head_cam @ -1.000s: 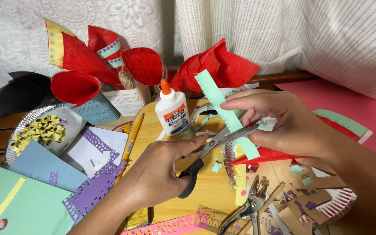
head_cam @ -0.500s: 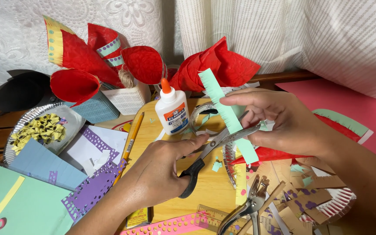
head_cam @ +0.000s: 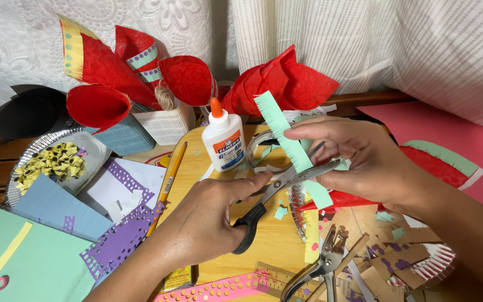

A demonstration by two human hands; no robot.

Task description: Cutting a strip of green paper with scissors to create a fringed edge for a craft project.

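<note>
Your left hand point(head_cam: 208, 218) is gripping the black-handled scissors point(head_cam: 278, 193), blades biting the green paper strip point(head_cam: 292, 148) at centre. Your right hand point(head_cam: 364, 162) is pinching that strip upright. A glue bottle point(head_cam: 223, 140) is standing just behind, far left of the strip.

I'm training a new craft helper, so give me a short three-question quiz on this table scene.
1. True or false: the left hand holds the scissors.
2. What does the right hand hold: A) a glue bottle, B) a fringed green paper strip, C) a pencil?
3. What stands upright just behind the scissors, white with an orange cap?

Key:
1. True.
2. B, the green paper strip, with the blades closing on it.
3. The glue bottle.
</note>
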